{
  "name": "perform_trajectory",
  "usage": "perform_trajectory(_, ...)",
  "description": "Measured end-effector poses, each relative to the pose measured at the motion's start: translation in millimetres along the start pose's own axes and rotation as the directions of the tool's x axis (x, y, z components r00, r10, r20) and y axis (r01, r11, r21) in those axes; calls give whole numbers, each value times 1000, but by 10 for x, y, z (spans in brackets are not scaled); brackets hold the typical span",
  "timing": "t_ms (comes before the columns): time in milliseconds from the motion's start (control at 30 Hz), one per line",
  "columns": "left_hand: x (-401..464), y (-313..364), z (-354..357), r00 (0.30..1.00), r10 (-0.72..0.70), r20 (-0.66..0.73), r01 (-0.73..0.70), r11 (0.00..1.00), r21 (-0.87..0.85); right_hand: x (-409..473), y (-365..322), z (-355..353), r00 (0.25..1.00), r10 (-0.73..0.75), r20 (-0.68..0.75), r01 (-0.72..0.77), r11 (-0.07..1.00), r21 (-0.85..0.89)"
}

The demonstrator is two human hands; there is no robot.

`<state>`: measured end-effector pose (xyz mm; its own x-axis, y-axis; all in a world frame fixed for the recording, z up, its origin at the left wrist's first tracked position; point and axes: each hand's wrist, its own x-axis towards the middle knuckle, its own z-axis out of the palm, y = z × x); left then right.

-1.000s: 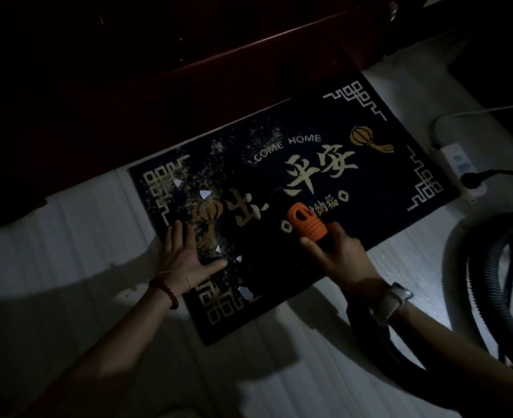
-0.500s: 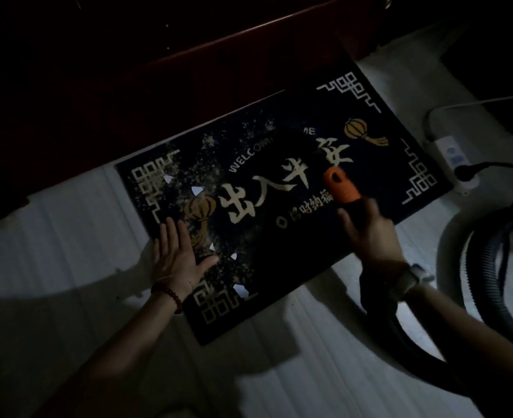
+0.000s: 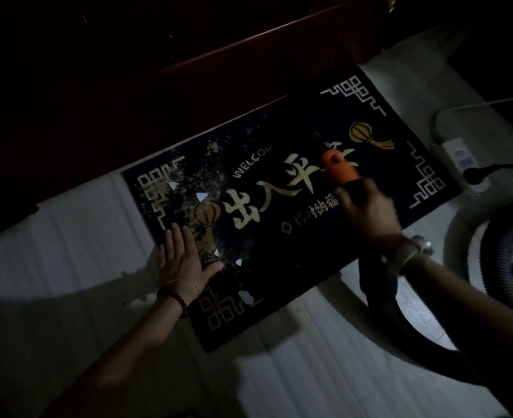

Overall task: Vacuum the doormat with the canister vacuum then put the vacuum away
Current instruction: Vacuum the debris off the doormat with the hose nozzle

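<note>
My left hand (image 3: pixel 185 260) lies flat on the mat (image 3: pixel 279 236) near its left edge; my right hand (image 3: pixel 369 212) grips the nozzle (image 3: pixel 338 168) mid-mat. The paper scraps (image 3: pixel 202 196) at that edge could clog it, or the hose (image 3: pixel 406 336) may drag the mat askew if I ease off.

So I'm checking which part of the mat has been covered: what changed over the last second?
The right hand carried the orange nozzle from the middle of the doormat, near its front, up and to the right, toward the right lantern. The left hand stayed flat on the mat's left end, the crumbs and paper scraps there were untouched, and the hose still trails on the floor.
</note>
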<state>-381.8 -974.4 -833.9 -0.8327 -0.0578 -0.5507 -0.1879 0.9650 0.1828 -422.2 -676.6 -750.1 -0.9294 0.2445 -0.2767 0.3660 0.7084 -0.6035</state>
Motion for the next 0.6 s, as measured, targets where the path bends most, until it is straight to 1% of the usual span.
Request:
perform_trajectory(33, 3, 6, 4, 1000, 0, 2, 0, 1000, 3, 93, 18, -91, 995, 69, -69, -68, 997, 25)
perform_trajectory(67, 5, 7, 10, 1000, -3, -2, 3, 1000, 8, 150, 27, -139, 987, 113, -110, -110, 993, 37)
perform_trajectory(100, 7, 8, 7, 1000, -7, -5, 7, 1000, 15, 160, 13, -149, 986, 128, -108, -123, 991, 52)
perform_trajectory(167, 16, 4, 0, 1000, -10, -5, 11, 1000, 28, 65, -86, -71, 996, 85, 11, -86, 991, 98)
perform_trajectory(200, 15, 3, 0, 1000, -9, -1, 9, 1000, 29, -15, -130, -4, 996, 38, 82, -45, 995, 83)
perform_trajectory(267, 9, 5, -1, 1000, -9, 8, 9, 1000, 23, -132, -179, 61, 985, -39, 168, 40, 999, -6)
perform_trajectory(300, 7, 6, -8, 1000, -10, 10, 10, 1000, 19, -128, -190, 29, 984, -48, 173, 55, 998, -40)
perform_trajectory(367, 5, 7, -12, 1000, -7, 11, 7, 1000, 13, 0, -159, -120, 990, -4, 139, 9, 999, -34)
perform_trajectory(467, 3, 9, -8, 1000, -7, 10, 7, 1000, 11, 268, -118, -341, 989, 138, -58, -140, 989, -45)
perform_trajectory(500, 2, 10, -5, 1000, -9, 10, 9, 1000, 11, 308, -143, -321, 986, 140, -89, -143, 989, -31)
perform_trajectory(533, 9, 5, -2, 1000, -9, 8, 9, 1000, 12, 304, -213, -247, 991, 115, -63, -115, 993, 0)
perform_trajectory(600, 9, 0, -4, 1000, -3, 17, 3, 1000, 0, 180, -353, 6, 998, 6, 68, -8, 1000, 29)
